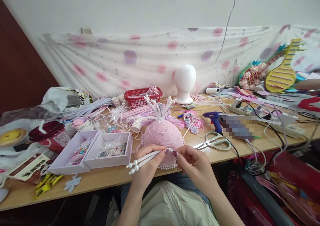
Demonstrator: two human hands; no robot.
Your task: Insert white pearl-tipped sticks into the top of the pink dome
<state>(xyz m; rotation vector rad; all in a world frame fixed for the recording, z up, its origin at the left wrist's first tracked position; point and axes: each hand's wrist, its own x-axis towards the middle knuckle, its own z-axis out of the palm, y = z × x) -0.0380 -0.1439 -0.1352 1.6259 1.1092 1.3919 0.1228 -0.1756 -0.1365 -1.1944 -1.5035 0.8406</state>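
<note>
Between my two hands, in front of a pink domed headpiece, are white pipe cleaners with white pearl beads at their left ends. My left hand is closed around them, the beaded ends sticking out to the left. The thumb and fingers of my right hand pinch the other end, close to my left fingertips. Just behind stands the pink headpiece, wound in rows, with pearl-tipped white stems on top and a pearl string along its lower edge. My hands hide part of its front.
Two white bead boxes and a lidded cup stand left. A red basket and foam head are behind. Right lie scissors, a blue glue gun and a power strip with trailing cables.
</note>
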